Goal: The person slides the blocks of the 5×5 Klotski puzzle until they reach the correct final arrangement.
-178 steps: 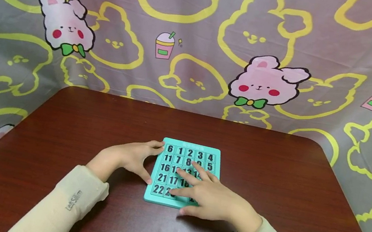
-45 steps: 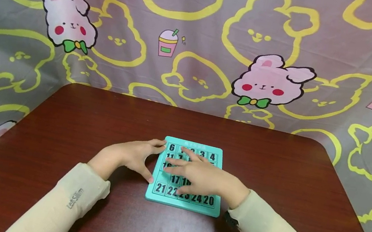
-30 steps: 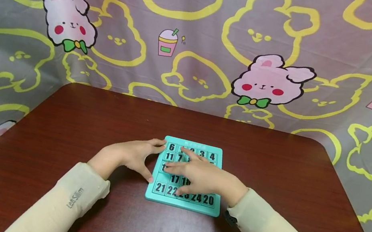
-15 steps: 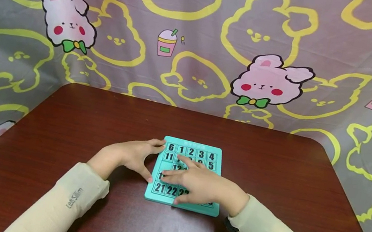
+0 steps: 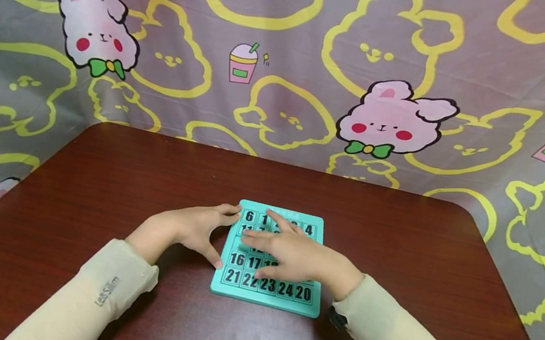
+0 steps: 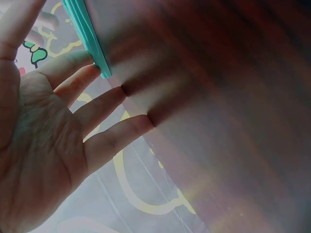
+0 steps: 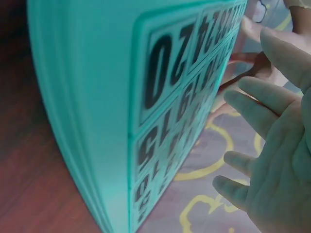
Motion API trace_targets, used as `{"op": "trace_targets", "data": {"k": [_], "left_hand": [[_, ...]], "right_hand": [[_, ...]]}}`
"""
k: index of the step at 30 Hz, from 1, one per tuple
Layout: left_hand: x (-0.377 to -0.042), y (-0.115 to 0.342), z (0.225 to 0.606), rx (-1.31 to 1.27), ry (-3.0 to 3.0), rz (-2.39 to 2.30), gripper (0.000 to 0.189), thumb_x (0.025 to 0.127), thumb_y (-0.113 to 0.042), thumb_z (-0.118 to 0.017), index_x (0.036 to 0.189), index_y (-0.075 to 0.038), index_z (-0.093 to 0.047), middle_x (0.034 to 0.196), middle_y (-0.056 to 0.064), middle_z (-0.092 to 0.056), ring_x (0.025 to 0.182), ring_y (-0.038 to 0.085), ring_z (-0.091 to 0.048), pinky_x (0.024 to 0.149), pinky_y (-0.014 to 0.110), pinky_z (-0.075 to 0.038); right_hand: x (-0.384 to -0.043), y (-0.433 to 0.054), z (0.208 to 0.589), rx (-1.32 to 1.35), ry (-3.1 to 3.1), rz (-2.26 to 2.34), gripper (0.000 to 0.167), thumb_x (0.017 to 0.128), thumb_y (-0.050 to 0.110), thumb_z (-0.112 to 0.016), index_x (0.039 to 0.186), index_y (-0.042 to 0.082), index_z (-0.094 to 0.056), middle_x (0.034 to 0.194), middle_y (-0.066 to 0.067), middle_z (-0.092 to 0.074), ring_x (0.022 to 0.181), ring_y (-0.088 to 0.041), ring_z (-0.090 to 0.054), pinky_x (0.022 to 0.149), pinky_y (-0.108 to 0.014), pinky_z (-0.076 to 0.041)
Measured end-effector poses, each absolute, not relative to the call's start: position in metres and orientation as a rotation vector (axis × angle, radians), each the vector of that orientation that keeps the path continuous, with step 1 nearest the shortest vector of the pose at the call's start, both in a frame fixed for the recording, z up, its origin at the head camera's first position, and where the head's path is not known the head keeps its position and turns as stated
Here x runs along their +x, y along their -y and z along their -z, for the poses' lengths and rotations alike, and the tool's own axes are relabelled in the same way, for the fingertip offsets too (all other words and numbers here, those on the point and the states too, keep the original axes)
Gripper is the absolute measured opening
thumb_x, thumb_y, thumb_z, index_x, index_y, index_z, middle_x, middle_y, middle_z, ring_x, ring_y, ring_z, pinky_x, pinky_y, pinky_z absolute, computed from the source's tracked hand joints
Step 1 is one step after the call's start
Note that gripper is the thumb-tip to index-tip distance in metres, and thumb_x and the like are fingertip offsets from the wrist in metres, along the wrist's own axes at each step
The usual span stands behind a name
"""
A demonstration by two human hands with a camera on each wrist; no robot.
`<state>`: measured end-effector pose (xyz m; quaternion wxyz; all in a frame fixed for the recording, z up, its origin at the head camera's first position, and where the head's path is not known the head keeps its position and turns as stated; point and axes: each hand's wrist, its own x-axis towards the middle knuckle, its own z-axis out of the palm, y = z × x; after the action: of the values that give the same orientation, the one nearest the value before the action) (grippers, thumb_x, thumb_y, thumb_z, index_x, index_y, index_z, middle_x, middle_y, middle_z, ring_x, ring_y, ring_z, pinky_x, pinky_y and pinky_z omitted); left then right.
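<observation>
A turquoise sliding number puzzle (image 5: 265, 298) lies flat on the table, its tiles bearing black numbers. My left hand (image 5: 193, 229) braces its left edge, thumb at the lower part and fingertips near the upper corner. In the left wrist view those fingers (image 6: 109, 104) are extended, two at the board's turquoise edge. My right hand (image 5: 293, 255) spreads over the tiles, hiding many in the middle. Its fingertips are close over the upper left ones. Tile 16 (image 5: 237, 259) sits in the fourth row, left column; above it is a gap. The right wrist view shows tile 20 (image 7: 158, 73) at the near corner.
The dark red-brown wooden table (image 5: 171, 166) extends around the puzzle. Behind it and along both sides hangs a grey-pink curtain (image 5: 292, 48) with yellow outlines and rabbit faces. A dark band (image 5: 339, 317) shows beneath the right sleeve.
Tiles 21 and 16 have slid down the left column, and 22 and 23 have shifted right along the bottom row. My right hand has lifted towards the upper tiles; my left hand stays put.
</observation>
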<state>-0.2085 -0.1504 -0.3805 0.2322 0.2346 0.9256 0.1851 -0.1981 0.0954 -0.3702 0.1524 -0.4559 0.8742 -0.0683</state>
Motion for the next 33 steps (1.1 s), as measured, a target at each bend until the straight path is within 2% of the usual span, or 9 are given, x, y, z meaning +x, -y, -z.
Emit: {"op": "trace_targets", "data": {"k": [9, 24, 33], "left_hand": [[-0.208, 0.150, 0.381, 0.639, -2.542, -0.507, 0.110, 0.073, -0.042, -0.088, 0.157, -0.009, -0.026, 0.168, 0.002, -0.012, 0.152, 0.028, -0.024, 0.117, 0.049, -0.034], [-0.208, 0.151, 0.381, 0.636, -2.552, -0.493, 0.109, 0.073, -0.042, -0.088, 0.157, -0.010, -0.026, 0.169, 0.002, -0.012, 0.152, 0.029, -0.024, 0.116, 0.049, -0.035], [-0.208, 0.151, 0.381, 0.631, -2.552, -0.498, 0.110, 0.072, -0.042, -0.088, 0.157, -0.009, -0.027, 0.169, 0.002, -0.012, 0.152, 0.029, -0.023, 0.116, 0.049, -0.035]], "right_hand": [[-0.209, -0.095, 0.375, -1.243, -2.528, 0.200, 0.071, 0.093, 0.045, -0.066, 0.155, 0.026, -0.037, 0.161, 0.010, -0.033, 0.154, -0.041, 0.002, 0.119, -0.065, -0.016], [-0.206, -0.092, 0.378, -1.239, -2.525, 0.146, 0.070, 0.093, 0.047, -0.065, 0.155, 0.026, -0.038, 0.162, 0.012, -0.031, 0.155, -0.038, -0.002, 0.116, -0.068, -0.019], [-0.197, -0.093, 0.377, -1.277, -2.508, 0.150, 0.071, 0.093, 0.047, -0.066, 0.154, 0.026, -0.038, 0.162, 0.013, -0.031, 0.155, -0.038, -0.003, 0.118, -0.066, -0.018]]}}
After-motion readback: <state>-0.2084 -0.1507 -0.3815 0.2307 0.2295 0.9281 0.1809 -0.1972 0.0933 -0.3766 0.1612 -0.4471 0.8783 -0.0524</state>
